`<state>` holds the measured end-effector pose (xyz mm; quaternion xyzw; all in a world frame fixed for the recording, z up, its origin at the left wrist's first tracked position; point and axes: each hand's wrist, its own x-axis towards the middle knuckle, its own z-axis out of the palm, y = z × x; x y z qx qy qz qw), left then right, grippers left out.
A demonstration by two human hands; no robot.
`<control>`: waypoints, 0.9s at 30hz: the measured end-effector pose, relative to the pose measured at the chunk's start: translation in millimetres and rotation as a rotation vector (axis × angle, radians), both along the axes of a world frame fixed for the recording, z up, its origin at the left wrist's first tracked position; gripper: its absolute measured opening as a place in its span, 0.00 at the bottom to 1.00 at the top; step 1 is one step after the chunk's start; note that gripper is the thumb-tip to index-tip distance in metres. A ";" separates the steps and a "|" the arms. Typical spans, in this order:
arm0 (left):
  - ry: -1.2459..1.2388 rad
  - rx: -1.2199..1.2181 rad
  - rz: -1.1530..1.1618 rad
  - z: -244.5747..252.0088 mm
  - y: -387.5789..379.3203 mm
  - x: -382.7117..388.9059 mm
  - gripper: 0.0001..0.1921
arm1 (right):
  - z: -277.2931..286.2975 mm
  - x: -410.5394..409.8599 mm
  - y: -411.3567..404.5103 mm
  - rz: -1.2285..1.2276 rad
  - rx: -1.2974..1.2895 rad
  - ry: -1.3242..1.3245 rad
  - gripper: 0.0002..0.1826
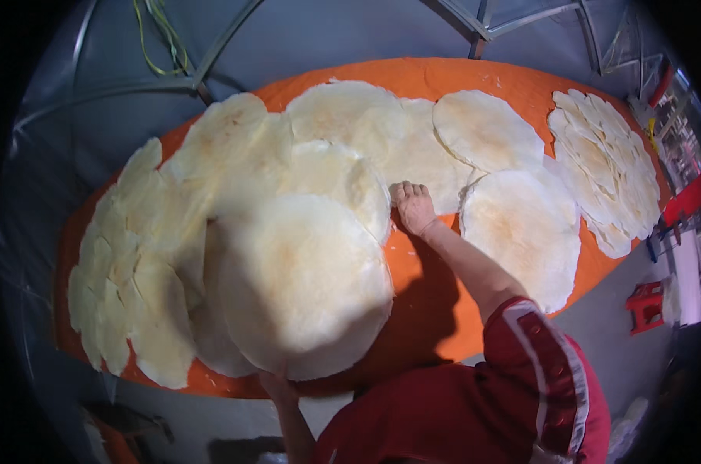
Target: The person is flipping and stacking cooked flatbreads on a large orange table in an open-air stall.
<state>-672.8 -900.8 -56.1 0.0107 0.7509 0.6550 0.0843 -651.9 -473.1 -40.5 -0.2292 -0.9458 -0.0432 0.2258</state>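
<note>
A large round sheet of thin flatbread (310, 284) lies in front of me, over other sheets. My left hand (278, 384) holds its near edge, with the fingers hidden beneath it. Farther forward, my right hand (414, 206) touches the near edge of another pale flatbread (423, 162), fingers curled. Whether those fingers pinch the sheet is not visible. Right of that hand lie a browned round flatbread (518, 232) and, behind it, another round flatbread (487, 130).
An orange cloth (437, 290) covers the long table. Overlapping flatbreads (147, 249) spread across the left side; a heap of folded flatbreads (605, 168) sits at the right end. Metal frame bars (136, 87) run behind. A red plastic stool (646, 307) stands on the floor at right.
</note>
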 end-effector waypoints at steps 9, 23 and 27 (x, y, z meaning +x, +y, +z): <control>-0.091 0.115 0.024 -7.4 -8.6 7.2 0.26 | 185.3 4.6 150.5 0.047 -0.723 0.266 0.10; 0.131 -0.439 -0.148 -12.6 -40.7 5.7 0.20 | 114.2 168.8 202.0 -0.697 0.073 -0.006 0.28; 0.180 -0.402 -0.134 -50.2 -35.3 8.3 0.19 | 51.9 27.4 150.5 -0.211 -0.085 -0.204 0.32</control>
